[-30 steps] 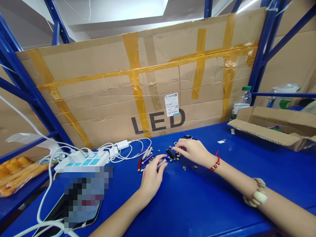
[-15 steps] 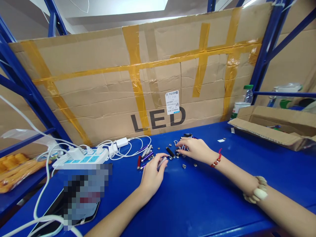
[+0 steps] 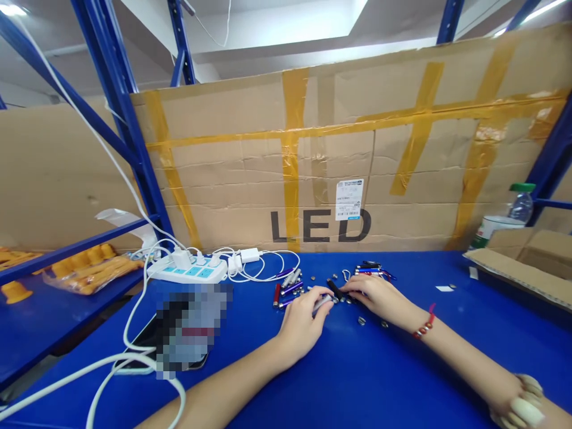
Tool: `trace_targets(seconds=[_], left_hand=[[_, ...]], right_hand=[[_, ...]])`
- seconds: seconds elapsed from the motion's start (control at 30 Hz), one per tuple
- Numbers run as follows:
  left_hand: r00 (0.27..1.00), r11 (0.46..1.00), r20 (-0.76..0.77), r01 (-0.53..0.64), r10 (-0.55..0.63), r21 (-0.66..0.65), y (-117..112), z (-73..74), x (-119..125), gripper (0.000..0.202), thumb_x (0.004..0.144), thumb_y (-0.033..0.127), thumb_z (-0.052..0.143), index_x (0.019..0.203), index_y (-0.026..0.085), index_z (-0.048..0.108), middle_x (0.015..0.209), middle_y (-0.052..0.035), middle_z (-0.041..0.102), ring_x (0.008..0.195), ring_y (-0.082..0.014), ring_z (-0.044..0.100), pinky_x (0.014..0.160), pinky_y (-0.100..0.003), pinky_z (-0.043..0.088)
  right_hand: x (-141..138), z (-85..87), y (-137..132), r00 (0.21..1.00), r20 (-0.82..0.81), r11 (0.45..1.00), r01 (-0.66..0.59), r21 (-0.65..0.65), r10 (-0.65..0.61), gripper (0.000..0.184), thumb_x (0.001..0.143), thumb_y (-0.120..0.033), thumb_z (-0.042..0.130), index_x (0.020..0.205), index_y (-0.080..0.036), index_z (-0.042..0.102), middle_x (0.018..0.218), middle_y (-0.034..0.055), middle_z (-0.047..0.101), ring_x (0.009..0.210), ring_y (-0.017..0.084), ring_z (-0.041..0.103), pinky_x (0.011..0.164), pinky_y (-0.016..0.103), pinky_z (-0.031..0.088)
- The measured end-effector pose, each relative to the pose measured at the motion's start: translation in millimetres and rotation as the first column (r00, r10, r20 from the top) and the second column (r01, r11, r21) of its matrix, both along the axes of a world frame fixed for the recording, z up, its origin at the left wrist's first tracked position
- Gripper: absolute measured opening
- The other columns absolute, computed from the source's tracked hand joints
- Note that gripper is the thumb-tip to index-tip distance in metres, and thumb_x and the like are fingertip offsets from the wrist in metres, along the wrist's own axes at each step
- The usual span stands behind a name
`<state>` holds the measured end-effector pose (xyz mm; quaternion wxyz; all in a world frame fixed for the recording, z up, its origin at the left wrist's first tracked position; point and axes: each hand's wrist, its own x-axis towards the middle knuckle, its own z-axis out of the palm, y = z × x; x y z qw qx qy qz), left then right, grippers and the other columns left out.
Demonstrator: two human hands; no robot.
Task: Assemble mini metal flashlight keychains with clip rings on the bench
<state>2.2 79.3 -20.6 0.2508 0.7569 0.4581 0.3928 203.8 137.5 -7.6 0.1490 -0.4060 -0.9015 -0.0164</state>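
Note:
My left hand [image 3: 304, 322] is closed around a small silver metal tube [image 3: 322, 303], its end pointing right. My right hand [image 3: 378, 295] reaches in from the right with its fingers drawn together, fingertips down beside a black tube [image 3: 333, 289]. What those fingertips pinch, if anything, is hidden. Small round metal pieces [image 3: 348, 301] lie under and around them. Left of my left hand are a red tube [image 3: 276, 295], purple tubes [image 3: 292, 288] and silver ones [image 3: 292, 277]. Behind my right hand sits a small pile of blue and dark tubes [image 3: 370, 270].
A white power strip [image 3: 187, 271] with tangled cables stands at the left, a blurred-out tablet-like device [image 3: 192, 333] before it. Cardboard [image 3: 232, 190] walls off the back. An open carton [image 3: 518, 265] and a green-capped bottle [image 3: 521, 208] stand at the right.
The camera view has turned left, so everything sits further right. My right hand has come down closer to the black tube, its fingers more gathered. My left hand still holds the silver tube.

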Motion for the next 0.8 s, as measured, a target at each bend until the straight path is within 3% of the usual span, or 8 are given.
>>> trace_targets(seconds=[0.3, 0.53, 0.8], left_hand=[[1.000, 1.000, 0.023, -0.012, 0.011, 0.022, -1.8, 0.9, -1.1, 0.022, 0.085, 0.030, 0.044, 0.102, 0.023, 0.056, 0.076, 0.0013, 0.063, 0.074, -0.0128, 0.059, 0.069, -0.022, 0.042], [0.998, 0.998, 0.050, -0.047, 0.045, 0.038, 1.3, -0.1, -1.5, 0.023, 0.085, 0.032, 0.043, 0.101, 0.022, 0.056, 0.074, 0.0011, 0.063, 0.073, -0.0124, 0.059, 0.069, -0.021, 0.042], [0.996, 0.997, 0.064, -0.070, 0.068, 0.032, -0.6, 1.9, 0.3, 0.024, 0.086, 0.033, 0.042, 0.100, 0.020, 0.057, 0.072, 0.0000, 0.063, 0.069, -0.0125, 0.058, 0.068, -0.022, 0.042]], right_hand=[[3.0, -0.2, -0.4, 0.990, -0.114, 0.994, 0.076, -0.082, -0.085, 0.022, 0.082, -0.018, 0.050, 0.098, -0.018, 0.065, 0.097, 0.0052, 0.064, 0.090, 0.019, 0.059, 0.080, 0.032, 0.045], [6.2, -0.9, 3.4, 0.977, -0.185, 0.990, 0.090, -0.108, -0.109, 0.020, 0.078, -0.023, 0.056, 0.096, -0.017, 0.064, 0.087, 0.0048, 0.064, 0.076, 0.016, 0.060, 0.071, 0.029, 0.047], [1.6, 1.4, -1.4, 0.932, -0.360, 0.992, 0.090, 0.092, -0.051, 0.024, 0.080, -0.017, 0.046, 0.097, -0.017, 0.062, 0.089, 0.0058, 0.062, 0.080, 0.016, 0.060, 0.073, 0.030, 0.048]])
